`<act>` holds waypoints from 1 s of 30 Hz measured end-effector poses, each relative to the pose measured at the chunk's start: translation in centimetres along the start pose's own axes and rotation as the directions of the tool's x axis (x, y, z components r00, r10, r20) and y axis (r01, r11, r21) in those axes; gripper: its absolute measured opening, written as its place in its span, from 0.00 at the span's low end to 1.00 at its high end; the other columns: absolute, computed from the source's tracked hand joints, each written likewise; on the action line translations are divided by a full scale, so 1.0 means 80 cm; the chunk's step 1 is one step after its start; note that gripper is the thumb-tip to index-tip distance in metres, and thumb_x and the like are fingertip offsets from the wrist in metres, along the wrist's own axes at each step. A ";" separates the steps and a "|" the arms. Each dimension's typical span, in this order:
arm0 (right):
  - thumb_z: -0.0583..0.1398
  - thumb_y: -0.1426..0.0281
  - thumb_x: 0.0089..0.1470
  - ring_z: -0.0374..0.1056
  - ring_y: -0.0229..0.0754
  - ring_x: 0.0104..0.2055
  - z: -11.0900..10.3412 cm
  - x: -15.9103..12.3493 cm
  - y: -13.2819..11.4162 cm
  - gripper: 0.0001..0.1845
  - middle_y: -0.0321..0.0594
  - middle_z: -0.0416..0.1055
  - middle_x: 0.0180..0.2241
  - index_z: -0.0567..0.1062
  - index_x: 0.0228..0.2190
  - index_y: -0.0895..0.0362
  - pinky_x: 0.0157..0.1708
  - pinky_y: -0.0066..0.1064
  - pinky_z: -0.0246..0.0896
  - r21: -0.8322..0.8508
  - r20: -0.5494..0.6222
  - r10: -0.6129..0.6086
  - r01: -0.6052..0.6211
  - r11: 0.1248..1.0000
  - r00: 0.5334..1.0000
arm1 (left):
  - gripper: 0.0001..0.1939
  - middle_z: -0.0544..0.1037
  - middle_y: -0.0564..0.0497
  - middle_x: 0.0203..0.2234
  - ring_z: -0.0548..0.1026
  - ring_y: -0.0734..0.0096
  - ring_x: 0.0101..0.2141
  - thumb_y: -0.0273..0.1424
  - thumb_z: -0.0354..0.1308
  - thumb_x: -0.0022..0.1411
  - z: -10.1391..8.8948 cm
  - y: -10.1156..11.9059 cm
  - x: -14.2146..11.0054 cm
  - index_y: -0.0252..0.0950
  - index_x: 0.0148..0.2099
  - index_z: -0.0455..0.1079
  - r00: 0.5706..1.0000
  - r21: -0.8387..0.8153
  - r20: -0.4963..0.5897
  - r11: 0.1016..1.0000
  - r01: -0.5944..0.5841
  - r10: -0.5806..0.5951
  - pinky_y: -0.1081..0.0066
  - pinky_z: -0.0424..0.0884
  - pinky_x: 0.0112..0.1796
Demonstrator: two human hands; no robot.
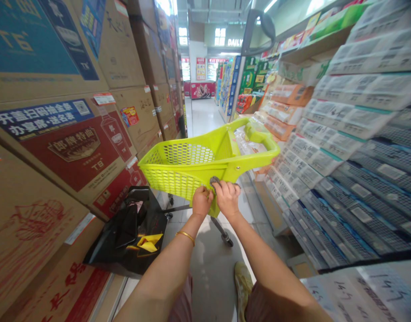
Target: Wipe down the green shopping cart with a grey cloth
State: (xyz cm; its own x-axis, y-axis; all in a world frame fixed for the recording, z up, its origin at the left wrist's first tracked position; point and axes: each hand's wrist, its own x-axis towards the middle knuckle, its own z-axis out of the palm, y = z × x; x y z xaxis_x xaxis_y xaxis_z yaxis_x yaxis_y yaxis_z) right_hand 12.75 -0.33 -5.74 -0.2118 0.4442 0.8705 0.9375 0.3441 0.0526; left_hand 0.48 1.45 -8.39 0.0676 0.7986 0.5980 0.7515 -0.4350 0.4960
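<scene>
A lime-green shopping trolley (pixel 178 179) with perforated sides stands tilted in front of me. My left hand (pixel 202 201) is closed at the lower edge of its near side, with the fingertips partly hidden. Close beside it, my right hand (pixel 227 194) presses a grey cloth (pixel 214 180) against the same side, below the handle end. Most of the cloth lies under the fingers. The two hands nearly touch. Inside the trolley's perforated part I see no goods.
Stacked cartons (pixel 78 147) wall the left side. Beside them on the floor sits an open black bag (pixel 125 250) with a yellow item (pixel 150 243). Packed paper goods (pixel 346 120) fill the right side. A trolley caster (pixel 227 240) and my shoe (pixel 242 284) are below.
</scene>
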 end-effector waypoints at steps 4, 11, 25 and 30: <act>0.54 0.70 0.57 0.58 0.43 0.43 0.001 -0.018 -0.006 0.12 0.44 0.71 0.40 0.74 0.41 0.54 0.45 0.37 0.44 0.001 0.092 -0.029 0.029 1.000 0.995 | 0.14 0.67 0.49 0.23 0.65 0.70 0.27 0.29 0.51 0.59 -0.010 0.008 0.004 0.35 0.21 0.67 1.000 0.074 0.017 0.997 -0.015 0.014 0.70 0.63 0.31; 0.53 0.70 0.57 0.57 0.44 0.45 -0.014 0.025 0.003 0.14 0.45 0.70 0.40 0.74 0.43 0.52 0.47 0.39 0.43 -0.011 -0.056 0.073 -0.074 0.997 0.996 | 0.15 0.69 0.47 0.27 0.67 0.68 0.32 0.32 0.46 0.64 -0.048 0.036 0.031 0.34 0.30 0.71 0.964 0.122 -0.215 0.983 -0.135 0.159 0.68 0.64 0.36; 0.53 0.75 0.54 0.58 0.45 0.42 -0.004 0.005 -0.011 0.12 0.46 0.71 0.39 0.75 0.38 0.57 0.44 0.39 0.45 -0.023 0.119 -0.016 0.019 1.000 0.993 | 0.13 0.70 0.44 0.34 0.68 0.66 0.37 0.30 0.46 0.65 -0.047 0.063 0.062 0.34 0.40 0.71 0.938 0.044 -0.320 0.991 -0.125 0.132 0.66 0.65 0.41; 0.53 0.72 0.55 0.56 0.46 0.45 -0.019 0.039 0.005 0.14 0.46 0.70 0.40 0.74 0.42 0.54 0.46 0.39 0.44 -0.010 -0.100 0.094 -0.095 0.995 0.991 | 0.14 0.70 0.43 0.34 0.67 0.65 0.37 0.31 0.45 0.66 -0.049 0.064 0.063 0.33 0.39 0.71 0.938 0.069 -0.316 0.990 -0.125 0.141 0.65 0.65 0.41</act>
State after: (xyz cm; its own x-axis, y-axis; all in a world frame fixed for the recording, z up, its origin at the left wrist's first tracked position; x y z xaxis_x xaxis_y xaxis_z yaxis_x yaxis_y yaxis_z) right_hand 12.90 -0.01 -2.25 -0.0944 0.3896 0.9161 0.9560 0.2921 -0.0257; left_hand 2.09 1.62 -0.38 -0.0380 0.5563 0.8301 0.7808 -0.5019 0.3721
